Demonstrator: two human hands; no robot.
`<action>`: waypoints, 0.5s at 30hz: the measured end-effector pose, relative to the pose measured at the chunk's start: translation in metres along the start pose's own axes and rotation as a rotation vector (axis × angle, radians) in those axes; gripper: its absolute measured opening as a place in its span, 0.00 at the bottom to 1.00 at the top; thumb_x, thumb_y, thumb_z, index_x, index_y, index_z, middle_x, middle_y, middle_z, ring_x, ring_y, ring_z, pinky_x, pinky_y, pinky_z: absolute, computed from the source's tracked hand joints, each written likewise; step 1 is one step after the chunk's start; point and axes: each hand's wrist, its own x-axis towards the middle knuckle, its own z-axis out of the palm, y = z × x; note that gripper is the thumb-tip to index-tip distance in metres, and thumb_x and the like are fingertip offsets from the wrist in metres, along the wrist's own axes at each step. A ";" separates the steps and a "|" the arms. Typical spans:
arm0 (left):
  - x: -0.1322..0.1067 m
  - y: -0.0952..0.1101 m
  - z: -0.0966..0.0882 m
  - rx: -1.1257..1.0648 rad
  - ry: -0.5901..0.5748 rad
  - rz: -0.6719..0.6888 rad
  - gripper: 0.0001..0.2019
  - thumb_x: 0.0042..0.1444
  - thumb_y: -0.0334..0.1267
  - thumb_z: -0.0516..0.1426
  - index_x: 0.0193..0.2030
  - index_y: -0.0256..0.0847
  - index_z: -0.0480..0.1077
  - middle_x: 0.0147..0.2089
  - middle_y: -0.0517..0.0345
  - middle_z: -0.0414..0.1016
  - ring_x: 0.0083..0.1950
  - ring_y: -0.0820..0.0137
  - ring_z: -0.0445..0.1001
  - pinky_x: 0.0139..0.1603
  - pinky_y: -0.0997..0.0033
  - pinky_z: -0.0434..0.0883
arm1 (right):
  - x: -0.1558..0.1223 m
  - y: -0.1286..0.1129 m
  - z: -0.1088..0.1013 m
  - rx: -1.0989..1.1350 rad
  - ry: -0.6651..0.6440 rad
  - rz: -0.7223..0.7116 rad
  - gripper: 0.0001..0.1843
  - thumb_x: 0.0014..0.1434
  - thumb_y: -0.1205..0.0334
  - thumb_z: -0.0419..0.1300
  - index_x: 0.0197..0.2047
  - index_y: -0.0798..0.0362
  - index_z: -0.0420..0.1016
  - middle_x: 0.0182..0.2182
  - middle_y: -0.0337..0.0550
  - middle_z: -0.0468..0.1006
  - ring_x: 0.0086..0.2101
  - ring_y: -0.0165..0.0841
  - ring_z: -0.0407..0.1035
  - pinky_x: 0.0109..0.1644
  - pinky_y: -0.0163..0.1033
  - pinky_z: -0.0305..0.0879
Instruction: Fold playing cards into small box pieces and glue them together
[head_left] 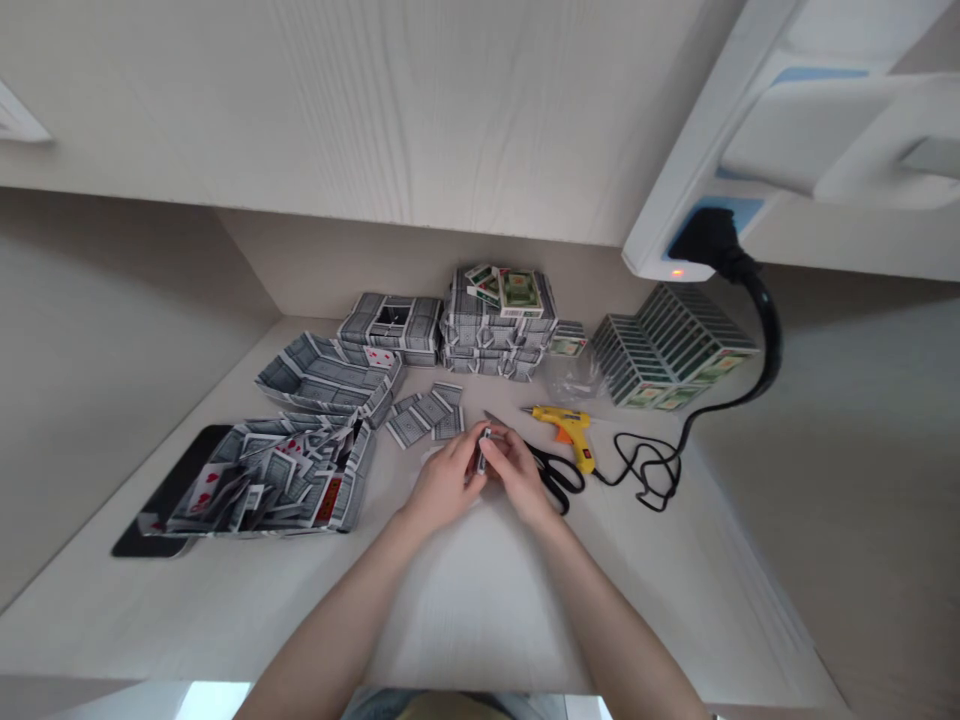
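Between my left hand [448,480] and my right hand [519,474] is a small piece that looks like a folded playing card [482,455], patterned grey with a white edge. Fingers of both hands close on it, just above the table; part of it is hidden by them. Black-handled scissors [564,474] lie beside my right hand, partly covered by it, the tip showing beyond the fingers. Farther right rests a yellow hot glue gun [571,428] with an orange trigger. Several loose playing cards [430,414] lie face down beyond my left hand.
Left, a box made of cards [360,490] filled with card pieces overlaps a dark flat object [154,535]. Behind it are an open card tray [300,385] and stacked card boxes [484,340]. Card packs [645,355] stand right. A black cord [769,350] runs to a power strip [656,240].
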 end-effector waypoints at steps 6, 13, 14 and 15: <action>0.000 0.000 0.000 -0.020 -0.007 -0.006 0.31 0.48 0.26 0.51 0.61 0.41 0.51 0.56 0.49 0.63 0.53 0.66 0.65 0.51 0.64 0.65 | 0.002 0.004 -0.001 -0.007 0.049 -0.025 0.20 0.47 0.53 0.62 0.41 0.52 0.65 0.29 0.38 0.75 0.29 0.31 0.70 0.32 0.35 0.66; 0.000 -0.001 -0.001 -0.024 -0.033 -0.008 0.31 0.48 0.28 0.52 0.61 0.42 0.50 0.47 0.53 0.70 0.38 0.71 0.69 0.43 0.67 0.68 | 0.006 0.009 -0.004 -0.076 0.100 -0.083 0.22 0.46 0.55 0.64 0.43 0.52 0.64 0.32 0.41 0.75 0.33 0.31 0.70 0.38 0.37 0.66; 0.000 -0.001 -0.001 -0.020 -0.026 -0.009 0.31 0.48 0.28 0.52 0.61 0.42 0.51 0.47 0.53 0.70 0.38 0.71 0.69 0.44 0.67 0.68 | 0.007 0.010 -0.004 -0.075 0.104 -0.088 0.22 0.45 0.55 0.64 0.43 0.52 0.64 0.33 0.41 0.75 0.34 0.32 0.70 0.39 0.37 0.66; 0.000 -0.001 -0.001 -0.018 -0.019 -0.011 0.31 0.48 0.28 0.52 0.61 0.42 0.52 0.46 0.53 0.70 0.38 0.71 0.69 0.44 0.67 0.68 | 0.007 0.010 -0.005 -0.077 0.107 -0.091 0.22 0.45 0.56 0.64 0.43 0.52 0.64 0.34 0.42 0.75 0.35 0.32 0.70 0.40 0.38 0.66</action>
